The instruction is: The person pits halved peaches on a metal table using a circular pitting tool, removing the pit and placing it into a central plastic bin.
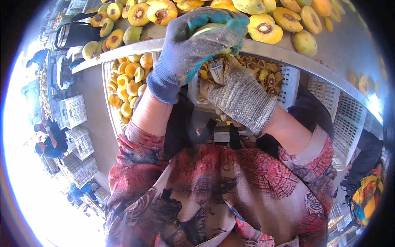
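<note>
My left hand [200,43], in a blue and teal coated glove, is closed around a yellow-green fruit [209,28], probably a peach; the fingers hide most of it. Just below, my right hand [243,92] wears a grey knitted glove and grips a small metal-ended hand tool [217,73], its working end hidden near the fruit. Both hands meet over the metal rim [148,46] of a worktable. Halved peaches with brown pit centres, such as one peach half [264,28], lie on the table beyond my hands.
At left below the rim, a white crate [108,89] holds hollowed peach halves [131,81]. Under my hands, another white crate [288,85] contains cut-out pit pieces [268,74]. Slatted crates [347,123] stand at right. Other people [51,142] and stacked crates [72,111] are farther left.
</note>
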Available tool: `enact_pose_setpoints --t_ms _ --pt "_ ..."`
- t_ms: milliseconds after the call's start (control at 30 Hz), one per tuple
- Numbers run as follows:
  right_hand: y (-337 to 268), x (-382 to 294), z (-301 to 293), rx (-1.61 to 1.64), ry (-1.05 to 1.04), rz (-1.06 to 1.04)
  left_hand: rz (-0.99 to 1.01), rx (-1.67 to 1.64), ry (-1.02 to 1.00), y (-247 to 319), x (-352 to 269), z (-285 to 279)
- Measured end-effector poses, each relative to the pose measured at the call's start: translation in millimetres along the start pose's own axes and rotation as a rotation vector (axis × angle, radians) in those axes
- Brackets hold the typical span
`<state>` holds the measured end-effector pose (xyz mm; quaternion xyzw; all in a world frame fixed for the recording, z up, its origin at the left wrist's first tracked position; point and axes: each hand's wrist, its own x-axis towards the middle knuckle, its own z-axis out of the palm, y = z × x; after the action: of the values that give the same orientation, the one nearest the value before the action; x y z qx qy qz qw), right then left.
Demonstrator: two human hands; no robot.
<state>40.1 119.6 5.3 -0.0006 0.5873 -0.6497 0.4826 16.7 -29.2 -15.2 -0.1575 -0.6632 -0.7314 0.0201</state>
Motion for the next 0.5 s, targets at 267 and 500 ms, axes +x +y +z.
enact_pose_setpoints --t_ms 267,500 --pt "7 4 7 0.075 -0.124 0.098 0.054 -0.084 -0.069 4 0 2" --pt "10 -10 -4 0.371 -0.303 0.051 -0.038 -0.240 -0.244 10 10 -4"
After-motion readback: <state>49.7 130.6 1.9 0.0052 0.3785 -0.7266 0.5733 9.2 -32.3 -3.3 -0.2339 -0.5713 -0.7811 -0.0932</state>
